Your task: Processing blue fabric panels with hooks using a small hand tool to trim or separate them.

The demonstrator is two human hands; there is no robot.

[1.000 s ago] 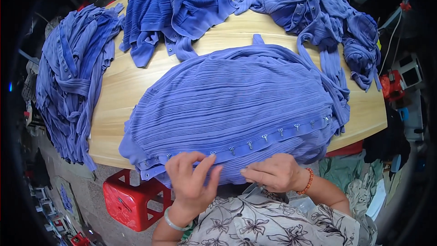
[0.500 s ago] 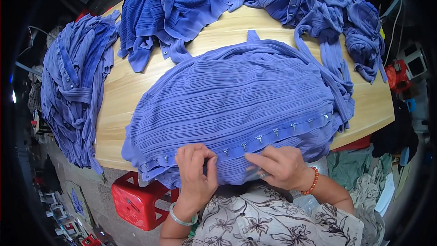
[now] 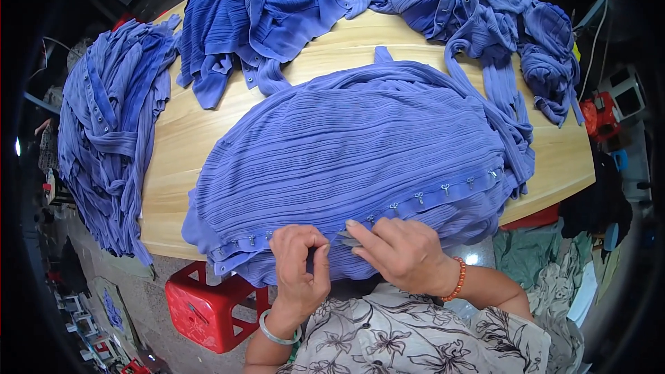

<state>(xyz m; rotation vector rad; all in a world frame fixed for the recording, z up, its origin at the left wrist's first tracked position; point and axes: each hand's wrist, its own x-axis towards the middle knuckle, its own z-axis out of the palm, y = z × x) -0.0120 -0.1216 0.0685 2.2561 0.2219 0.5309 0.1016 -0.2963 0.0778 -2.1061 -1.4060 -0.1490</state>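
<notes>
A blue-violet ribbed knit garment (image 3: 353, 145) lies spread on the table in front of me. Along its near edge runs a smooth band (image 3: 433, 201) carrying a row of small hook-like metal fasteners (image 3: 419, 198). My left hand (image 3: 301, 263) rests at this band with its fingers curled and the thumb close to the forefinger; what is pinched there, if anything, is too small to make out. Close to its right, my right hand (image 3: 409, 256) is closed on small metal thread snips (image 3: 350, 237). Their pointed blades face my left hand, just above the fabric, and the rest is hidden in my fingers.
Heaps of similar garments lie at the table's left (image 3: 114, 131), far side (image 3: 256, 21) and far right (image 3: 478, 7). A red plastic stool (image 3: 197, 305) stands below the table's near left edge. Piled cloth (image 3: 533, 256) is on the near right, beyond the wooden tabletop (image 3: 561, 159).
My right hand has moved left toward my left hand, and the snips' blades now show beside it. My left hand has hardly shifted. The garment lies as before.
</notes>
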